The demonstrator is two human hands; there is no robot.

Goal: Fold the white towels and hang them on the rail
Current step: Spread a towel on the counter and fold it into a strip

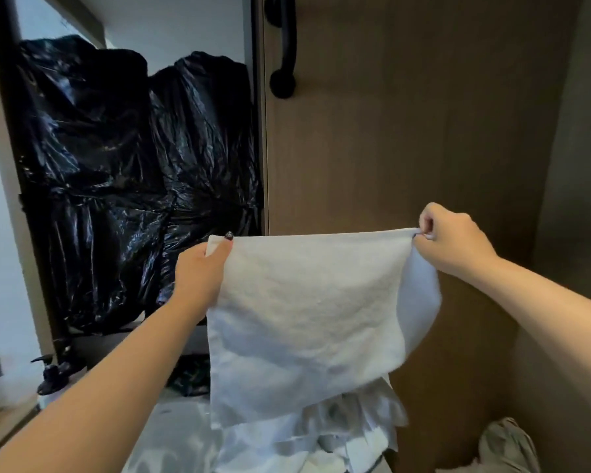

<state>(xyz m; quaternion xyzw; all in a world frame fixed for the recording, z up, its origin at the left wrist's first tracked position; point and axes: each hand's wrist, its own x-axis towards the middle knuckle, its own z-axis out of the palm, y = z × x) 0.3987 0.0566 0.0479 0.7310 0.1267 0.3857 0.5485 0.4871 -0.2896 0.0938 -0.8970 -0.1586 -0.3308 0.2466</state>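
I see the wooden door panel fill the background, its black handle high above the fingers, and black plastic bags stacked beyond the left hand. No rail shows anywhere in this view, so I cannot say which way the hanging move must go.

In front of the panel hangs the white towel, stretched taut along its top edge. That edge runs side to side between the two hands, almost level, slightly higher at the right; the cloth drops straight down below the fingers. It looks doubled, a second layer showing under the right corner.

Below its hem lies a heap of more white towels.

The left hand grips the left top corner, thumb across the front face. The right hand pinches the right top corner with curled fingers.

My reading: both hands sit equally near, one per corner, so the next fold likely means bringing the corners together across that horizontal edge.
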